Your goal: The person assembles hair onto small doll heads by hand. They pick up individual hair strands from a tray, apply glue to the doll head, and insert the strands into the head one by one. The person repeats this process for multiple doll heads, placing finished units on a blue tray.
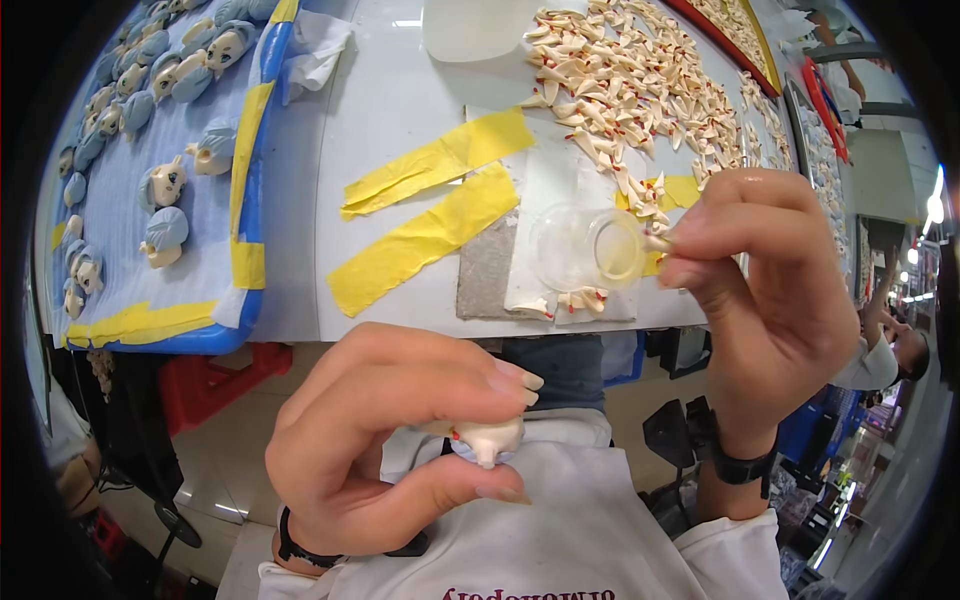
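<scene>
My left hand (365,430) is closed around a small doll head (487,440), gripped between the thumb and fingers in front of my shirt. Its cream underside and a pointed bit face outward, with a little blue at the lower edge. Over the table's right part, my right hand (770,265) pinches a tiny cream pointed piece (655,240) between thumb and forefinger. Beside those fingertips stands a clear plastic cup (560,245), on a white sheet over a grey board (487,265). Several similar pieces lie near its base.
A large pile of cream pointed pieces with red marks (640,80) spreads behind the cup. Yellow tape strips (425,240) cross the table. At left, a blue tray (215,340) holds several blue-haired doll heads (165,235). A translucent container (470,30) stands at the back.
</scene>
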`<state>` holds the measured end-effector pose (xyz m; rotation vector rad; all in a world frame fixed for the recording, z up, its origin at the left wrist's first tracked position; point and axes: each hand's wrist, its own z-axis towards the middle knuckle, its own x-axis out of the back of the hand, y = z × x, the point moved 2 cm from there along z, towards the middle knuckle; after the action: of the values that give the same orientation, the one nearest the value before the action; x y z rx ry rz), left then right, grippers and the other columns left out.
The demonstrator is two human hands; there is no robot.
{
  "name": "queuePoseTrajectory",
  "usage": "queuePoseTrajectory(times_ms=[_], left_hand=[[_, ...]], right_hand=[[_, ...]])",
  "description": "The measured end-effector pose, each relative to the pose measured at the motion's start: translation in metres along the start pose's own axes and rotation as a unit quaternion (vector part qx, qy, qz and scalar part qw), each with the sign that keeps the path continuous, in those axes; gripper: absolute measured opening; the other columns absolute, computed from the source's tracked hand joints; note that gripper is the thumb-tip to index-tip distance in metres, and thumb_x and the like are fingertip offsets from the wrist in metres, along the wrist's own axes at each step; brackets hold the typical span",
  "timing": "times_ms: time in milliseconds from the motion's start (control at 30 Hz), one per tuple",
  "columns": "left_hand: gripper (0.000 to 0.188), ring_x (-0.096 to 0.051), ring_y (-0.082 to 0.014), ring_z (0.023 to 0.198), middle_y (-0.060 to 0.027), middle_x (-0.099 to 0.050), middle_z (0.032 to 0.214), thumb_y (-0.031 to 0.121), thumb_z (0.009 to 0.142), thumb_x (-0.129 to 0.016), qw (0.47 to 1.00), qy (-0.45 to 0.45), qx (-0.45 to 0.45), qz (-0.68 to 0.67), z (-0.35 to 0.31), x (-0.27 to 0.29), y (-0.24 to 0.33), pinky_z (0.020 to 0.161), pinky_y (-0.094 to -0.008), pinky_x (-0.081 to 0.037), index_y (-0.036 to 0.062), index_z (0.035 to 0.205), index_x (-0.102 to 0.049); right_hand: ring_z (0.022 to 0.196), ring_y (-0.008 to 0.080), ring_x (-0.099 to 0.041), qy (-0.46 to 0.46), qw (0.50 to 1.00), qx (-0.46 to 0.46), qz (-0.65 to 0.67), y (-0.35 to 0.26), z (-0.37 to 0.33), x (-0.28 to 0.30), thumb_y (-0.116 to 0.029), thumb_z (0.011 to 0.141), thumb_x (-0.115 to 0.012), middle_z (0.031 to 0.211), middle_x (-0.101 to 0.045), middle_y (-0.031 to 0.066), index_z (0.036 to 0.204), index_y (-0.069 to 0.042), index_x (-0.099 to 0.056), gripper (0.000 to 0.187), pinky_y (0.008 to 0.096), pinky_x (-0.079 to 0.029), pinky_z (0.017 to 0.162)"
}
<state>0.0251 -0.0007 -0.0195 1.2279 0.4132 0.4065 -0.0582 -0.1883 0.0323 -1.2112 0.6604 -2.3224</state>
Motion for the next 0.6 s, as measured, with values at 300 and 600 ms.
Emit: queuePoseTrajectory(times_ms=[300,600], left_hand=[[0.038,-0.06,-0.0248,0.074,-0.0159,-0.049,0.091,0.013,0.069,-0.074,1.0,0.006,0.005,0.01,0.0,0.0,0.001,0.065,-0.0328,-0.052,-0.0034,0.093,-0.05],[0.05,-0.057,-0.0205,0.075,-0.0136,-0.05,0.091,0.028,0.069,-0.075,0.976,0.11,0.083,-0.171,0.005,-0.021,0.002,0.063,-0.0283,-0.05,-0.0006,0.098,-0.046]], right_hand=[[0.063,0.0162,-0.053,-0.034,0.991,0.024,-0.126,-0.016,-0.005,-0.001,0.014,0.063,-0.064,0.075,-0.054,0.0097,0.076,0.001,-0.06,0.018,0.0247,-0.043,0.052],[0.071,0.0147,-0.048,0.027,0.998,-0.018,0.058,-0.024,-0.012,-0.002,0.002,0.067,-0.067,0.081,-0.051,0.0113,0.079,0.002,-0.055,0.017,0.0228,-0.041,0.057]])
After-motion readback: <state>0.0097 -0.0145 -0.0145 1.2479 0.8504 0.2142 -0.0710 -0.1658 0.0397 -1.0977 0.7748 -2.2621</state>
